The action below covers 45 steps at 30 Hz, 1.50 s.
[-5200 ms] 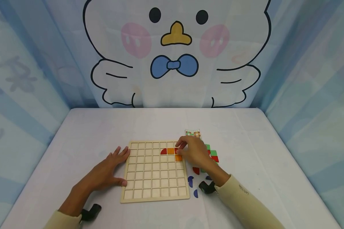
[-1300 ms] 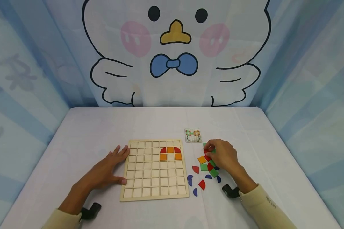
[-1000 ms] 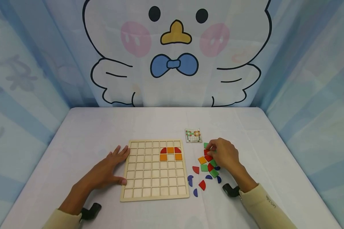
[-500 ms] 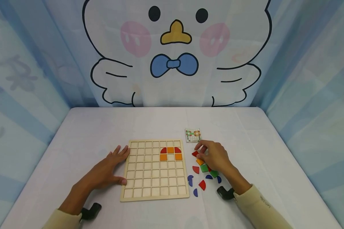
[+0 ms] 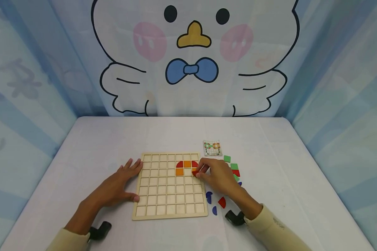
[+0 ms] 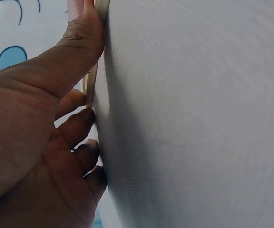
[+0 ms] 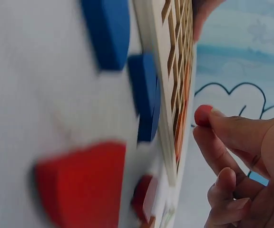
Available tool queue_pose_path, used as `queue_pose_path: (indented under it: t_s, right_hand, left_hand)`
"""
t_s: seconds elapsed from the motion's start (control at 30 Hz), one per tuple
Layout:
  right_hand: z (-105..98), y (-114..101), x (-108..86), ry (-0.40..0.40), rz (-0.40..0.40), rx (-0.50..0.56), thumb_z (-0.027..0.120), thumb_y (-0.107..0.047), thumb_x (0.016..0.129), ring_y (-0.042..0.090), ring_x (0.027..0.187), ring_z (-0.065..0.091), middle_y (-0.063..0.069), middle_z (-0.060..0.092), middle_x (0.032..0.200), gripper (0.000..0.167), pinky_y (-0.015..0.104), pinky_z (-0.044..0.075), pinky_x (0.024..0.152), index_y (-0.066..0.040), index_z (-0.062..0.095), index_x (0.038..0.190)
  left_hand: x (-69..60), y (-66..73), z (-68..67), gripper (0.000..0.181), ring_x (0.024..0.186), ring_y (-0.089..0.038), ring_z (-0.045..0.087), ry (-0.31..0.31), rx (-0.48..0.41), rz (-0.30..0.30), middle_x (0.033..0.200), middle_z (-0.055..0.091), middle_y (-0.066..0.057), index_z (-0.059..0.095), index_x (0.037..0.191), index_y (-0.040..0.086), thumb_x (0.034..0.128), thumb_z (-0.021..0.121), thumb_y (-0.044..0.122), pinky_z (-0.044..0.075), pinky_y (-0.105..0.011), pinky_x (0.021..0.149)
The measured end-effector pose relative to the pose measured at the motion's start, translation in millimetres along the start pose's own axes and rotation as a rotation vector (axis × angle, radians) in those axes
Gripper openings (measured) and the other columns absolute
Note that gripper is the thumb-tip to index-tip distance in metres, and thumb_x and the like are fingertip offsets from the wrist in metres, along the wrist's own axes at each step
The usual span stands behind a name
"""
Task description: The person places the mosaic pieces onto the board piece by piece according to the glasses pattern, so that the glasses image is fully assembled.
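Note:
The wooden grid board (image 5: 167, 201) lies on the table, with red quarter pieces and orange squares (image 5: 179, 171) in cells near its upper right. My left hand (image 5: 117, 186) rests at the board's left edge, fingers spread and thumb touching the side; the left wrist view shows the thumb (image 6: 82, 40) against the rim. My right hand (image 5: 221, 176) pinches a red piece (image 5: 195, 173) between thumb and finger over the board's right part. In the right wrist view that red piece (image 7: 203, 115) is held at the fingertips above the board.
A small pattern card (image 5: 212, 148) lies behind the board's right corner. Green squares (image 5: 227, 159), red pieces (image 5: 222, 202) and blue pieces (image 5: 214, 210) lie right of the board, some hidden by my right hand. A patterned curtain stands behind the table.
My right hand has moved left from the loose pieces to the board, carrying a red piece. Earlier, a second orange square came onto the board's left side of the pattern. The left hand has stayed put.

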State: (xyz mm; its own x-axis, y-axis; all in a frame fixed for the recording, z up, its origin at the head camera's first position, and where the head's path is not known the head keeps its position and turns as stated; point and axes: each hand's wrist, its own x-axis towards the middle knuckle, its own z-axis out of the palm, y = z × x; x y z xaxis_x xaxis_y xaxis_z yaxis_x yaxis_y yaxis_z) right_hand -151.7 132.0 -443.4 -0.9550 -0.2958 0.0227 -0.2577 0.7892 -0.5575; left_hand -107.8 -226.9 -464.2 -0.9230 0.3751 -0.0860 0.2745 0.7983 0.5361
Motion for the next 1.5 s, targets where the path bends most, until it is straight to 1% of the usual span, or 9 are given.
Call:
queue_pose_path:
  t_s: [0.1, 0.23, 0.33, 0.57, 0.7, 0.8, 1.03, 1.27, 1.5]
  right_hand:
    - [6, -9, 0.3, -0.031, -0.019, 0.032, 0.088, -0.025, 0.089, 0.007, 0.080, 0.061, -0.016, 0.070, 0.080, 0.017, 0.027, 0.047, 0.068, -0.030, 0.072, 0.090]
    - [14, -18, 2.4, -0.057, -0.073, 0.055, 0.087, -0.023, 0.089, 0.006, 0.079, 0.064, -0.016, 0.072, 0.080, 0.016, 0.026, 0.050, 0.069, -0.028, 0.072, 0.089]
    - [21, -24, 5.8, -0.062, -0.110, 0.050, 0.087, -0.022, 0.090, 0.005, 0.079, 0.065, -0.014, 0.073, 0.081, 0.016, 0.026, 0.051, 0.069, -0.026, 0.071, 0.089]
    - [34, -32, 13.6, -0.059, -0.149, 0.007, 0.086, -0.020, 0.091, 0.006, 0.078, 0.065, -0.011, 0.072, 0.082, 0.016, 0.025, 0.051, 0.067, -0.023, 0.071, 0.088]
    - [36, -34, 16.0, -0.070, -0.134, -0.023, 0.086, -0.020, 0.091, 0.007, 0.077, 0.064, -0.010, 0.071, 0.081, 0.016, 0.025, 0.051, 0.064, -0.023, 0.071, 0.088]
    - [34, -35, 17.6, -0.094, -0.106, -0.043, 0.086, -0.021, 0.091, 0.008, 0.074, 0.061, -0.012, 0.068, 0.078, 0.017, 0.027, 0.049, 0.062, -0.024, 0.070, 0.086]
    - [31, -34, 20.4, -0.127, -0.080, -0.044, 0.087, -0.022, 0.090, 0.009, 0.068, 0.056, -0.012, 0.063, 0.073, 0.019, 0.028, 0.046, 0.058, -0.025, 0.070, 0.084]
    - [32, -33, 24.0, -0.125, -0.077, -0.028, 0.087, -0.019, 0.090, 0.010, 0.067, 0.056, -0.010, 0.062, 0.072, 0.018, 0.029, 0.046, 0.056, -0.025, 0.071, 0.084]
    - [27, -28, 19.5, -0.084, -0.062, -0.018, 0.085, -0.017, 0.091, 0.009, 0.069, 0.056, -0.010, 0.063, 0.074, 0.015, 0.027, 0.046, 0.058, -0.024, 0.072, 0.087]
  left_hand:
    - [0.1, 0.1, 0.4, 0.121, 0.164, -0.047, 0.016, -0.001, 0.009, -0.001, 0.176, 0.025, -0.016, 0.030, 0.168, 0.008, 0.0712, 0.094, 0.045, 0.018, -0.068, 0.130]
    - [0.0, -0.1, 0.8, 0.121, 0.164, -0.047, 0.017, -0.001, 0.015, -0.002, 0.176, 0.025, -0.016, 0.030, 0.168, 0.008, 0.0715, 0.094, 0.045, 0.018, -0.068, 0.131]
    - [-0.1, -0.5, 1.0, 0.121, 0.164, -0.046, 0.016, -0.003, 0.010, -0.008, 0.176, 0.024, -0.015, 0.029, 0.168, 0.009, 0.0715, 0.094, 0.044, 0.018, -0.067, 0.131]
    - [-0.4, -0.1, 0.7, 0.121, 0.164, -0.047, 0.016, -0.003, 0.007, -0.004, 0.176, 0.024, -0.015, 0.029, 0.168, 0.009, 0.0716, 0.094, 0.043, 0.017, -0.067, 0.131]
    - [-0.2, 0.2, 0.8, 0.121, 0.164, -0.047, 0.016, -0.001, 0.016, 0.002, 0.176, 0.024, -0.015, 0.029, 0.168, 0.008, 0.0720, 0.094, 0.043, 0.018, -0.067, 0.131]
    - [-0.3, 0.4, 0.6, 0.120, 0.163, -0.047, 0.017, 0.006, 0.022, 0.009, 0.176, 0.025, -0.016, 0.030, 0.168, 0.008, 0.0717, 0.094, 0.043, 0.019, -0.068, 0.131]
    - [-0.9, -0.4, 1.2, 0.120, 0.164, -0.047, 0.017, 0.004, 0.017, 0.006, 0.176, 0.025, -0.016, 0.030, 0.168, 0.008, 0.0716, 0.094, 0.043, 0.018, -0.068, 0.131]
    - [-1.2, 0.2, 0.1, 0.120, 0.164, -0.047, 0.017, 0.006, 0.013, 0.007, 0.176, 0.025, -0.016, 0.031, 0.167, 0.007, 0.0719, 0.094, 0.043, 0.019, -0.068, 0.131]
    - [-1.2, -0.3, 0.3, 0.120, 0.164, -0.047, 0.017, 0.001, 0.009, 0.003, 0.176, 0.025, -0.015, 0.030, 0.168, 0.008, 0.0720, 0.094, 0.043, 0.018, -0.068, 0.131]
